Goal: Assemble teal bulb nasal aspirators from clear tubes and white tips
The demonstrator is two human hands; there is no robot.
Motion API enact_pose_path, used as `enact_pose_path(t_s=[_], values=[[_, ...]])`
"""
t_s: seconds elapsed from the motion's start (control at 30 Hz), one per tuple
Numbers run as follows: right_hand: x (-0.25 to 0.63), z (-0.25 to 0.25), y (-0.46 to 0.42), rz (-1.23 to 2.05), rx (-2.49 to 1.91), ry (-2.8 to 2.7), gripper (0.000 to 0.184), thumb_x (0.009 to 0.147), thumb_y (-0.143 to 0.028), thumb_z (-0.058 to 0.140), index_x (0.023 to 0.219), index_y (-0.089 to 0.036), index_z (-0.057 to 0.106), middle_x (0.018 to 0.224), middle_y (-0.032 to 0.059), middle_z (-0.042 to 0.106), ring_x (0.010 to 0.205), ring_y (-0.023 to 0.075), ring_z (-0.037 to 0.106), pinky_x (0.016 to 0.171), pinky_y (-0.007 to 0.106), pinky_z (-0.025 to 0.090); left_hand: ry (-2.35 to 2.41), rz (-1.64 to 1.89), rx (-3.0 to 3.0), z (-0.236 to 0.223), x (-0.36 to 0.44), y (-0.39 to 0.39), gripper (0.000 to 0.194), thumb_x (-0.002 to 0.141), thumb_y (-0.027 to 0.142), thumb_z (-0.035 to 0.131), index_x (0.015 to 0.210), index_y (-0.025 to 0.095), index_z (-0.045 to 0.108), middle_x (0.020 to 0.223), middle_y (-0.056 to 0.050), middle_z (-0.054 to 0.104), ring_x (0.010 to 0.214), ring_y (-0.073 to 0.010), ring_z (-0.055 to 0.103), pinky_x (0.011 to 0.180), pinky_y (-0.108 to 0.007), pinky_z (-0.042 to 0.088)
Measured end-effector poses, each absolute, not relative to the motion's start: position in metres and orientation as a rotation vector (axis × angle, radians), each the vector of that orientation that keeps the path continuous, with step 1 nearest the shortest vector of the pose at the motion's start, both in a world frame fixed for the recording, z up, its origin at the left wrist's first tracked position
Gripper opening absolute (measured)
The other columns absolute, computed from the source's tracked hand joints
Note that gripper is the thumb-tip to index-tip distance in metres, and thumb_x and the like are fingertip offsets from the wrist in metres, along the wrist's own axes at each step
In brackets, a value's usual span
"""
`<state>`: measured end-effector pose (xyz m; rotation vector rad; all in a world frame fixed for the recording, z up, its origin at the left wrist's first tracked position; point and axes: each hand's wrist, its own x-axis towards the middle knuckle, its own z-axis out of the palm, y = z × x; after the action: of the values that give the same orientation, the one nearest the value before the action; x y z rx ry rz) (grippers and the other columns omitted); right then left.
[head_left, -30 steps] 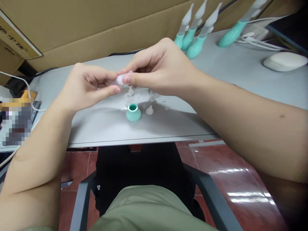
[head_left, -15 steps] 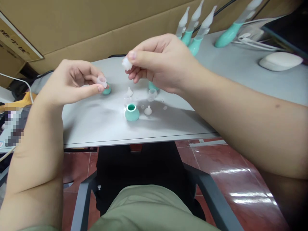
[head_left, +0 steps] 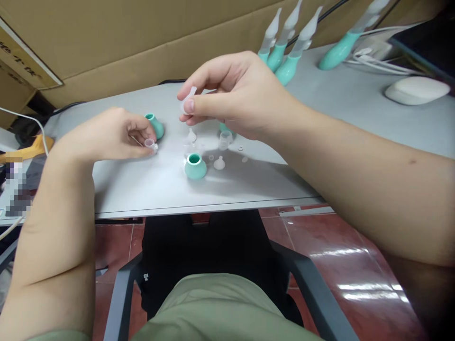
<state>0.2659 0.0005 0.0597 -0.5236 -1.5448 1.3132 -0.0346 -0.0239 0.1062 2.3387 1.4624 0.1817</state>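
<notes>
My left hand is low over the table at the left, thumb and fingers closed on a small clear plastic cylinder with an open rim. Just behind those fingers a teal rubber bulb stands upright. Raised above the table, my right hand pinches a white translucent nozzle tip, its narrow end pointing up and its base partly covered by the thumb. Between the hands and the table edge stands another teal bulb, its round mouth facing up.
Two white cone tips, a clear cylinder and tiny rings lie near the middle. A partly hidden teal bulb is behind the right hand. Assembled teal nasal aspirators stand at the back right, near a white mouse. Cardboard walls the back.
My left hand has lowered the clear cylinder toward the table, uncovering more of the bulb behind it. In my right hand the nozzle tip has turned, its narrow end now showing upward.
</notes>
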Motion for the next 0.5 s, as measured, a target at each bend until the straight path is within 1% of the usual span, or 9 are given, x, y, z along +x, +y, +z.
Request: enact_pose_path(t_s=[0.13,0.2,0.3,0.37,0.43,0.5], values=[[0.267,0.058,0.005,1.319,-0.504,-1.576,0.016,0.076,-0.023,0.105,0.078,-0.034,0.093,0.091,0.003,0.086,0.084,0.0238,0.08,0.091,0.04,0.08,1.451,0.19,2.33,0.106,-0.034,-0.022,0.032,0.09,0.061,0.096,0.1,0.031,0.093,0.093,0.001,0.095,0.081,-0.0247,0.086,0.091,-0.04,0.074],[0.268,0.057,0.006,1.326,-0.498,-1.599,0.016,0.079,-0.023,0.106,0.082,-0.034,0.095,0.093,0.0026,0.088,0.084,0.0235,0.08,0.089,0.039,0.079,1.446,0.177,2.333,0.106,-0.034,-0.022,0.03,0.091,0.058,0.094,0.1,0.03,0.092,0.093,0.0,0.095,0.08,-0.0239,0.085,0.091,-0.04,0.073],[0.268,0.057,0.002,1.341,-0.535,-1.627,0.017,0.085,-0.024,0.109,0.088,-0.033,0.095,0.09,0.0016,0.087,0.084,0.023,0.08,0.083,0.037,0.075,1.446,0.152,2.346,0.108,-0.035,-0.022,0.027,0.094,0.053,0.091,0.103,0.028,0.094,0.094,0.0,0.095,0.079,-0.0222,0.084,0.091,-0.039,0.072],[0.268,0.058,-0.004,1.361,-0.537,-1.636,0.021,0.088,-0.026,0.115,0.087,-0.03,0.093,0.092,0.0016,0.087,0.082,0.0203,0.079,0.08,0.035,0.071,1.45,0.145,2.362,0.108,-0.035,-0.022,0.027,0.095,0.052,0.092,0.105,0.028,0.094,0.094,0.0,0.096,0.08,-0.0221,0.084,0.091,-0.038,0.072],[0.268,0.059,-0.009,1.378,-0.517,-1.635,0.031,0.09,-0.032,0.121,0.084,-0.026,0.091,0.097,0.0025,0.088,0.08,0.017,0.077,0.078,0.033,0.068,1.457,0.147,2.364,0.109,-0.036,-0.022,0.029,0.093,0.053,0.095,0.108,0.028,0.095,0.095,0.0,0.096,0.083,-0.0233,0.086,0.091,-0.039,0.072],[0.269,0.059,-0.011,1.384,-0.505,-1.648,0.035,0.093,-0.038,0.122,0.086,-0.025,0.091,0.099,0.003,0.087,0.082,0.0163,0.077,0.078,0.033,0.067,1.463,0.154,2.349,0.109,-0.036,-0.022,0.032,0.092,0.055,0.096,0.109,0.028,0.096,0.097,-0.001,0.097,0.085,-0.0253,0.087,0.092,-0.04,0.072]])
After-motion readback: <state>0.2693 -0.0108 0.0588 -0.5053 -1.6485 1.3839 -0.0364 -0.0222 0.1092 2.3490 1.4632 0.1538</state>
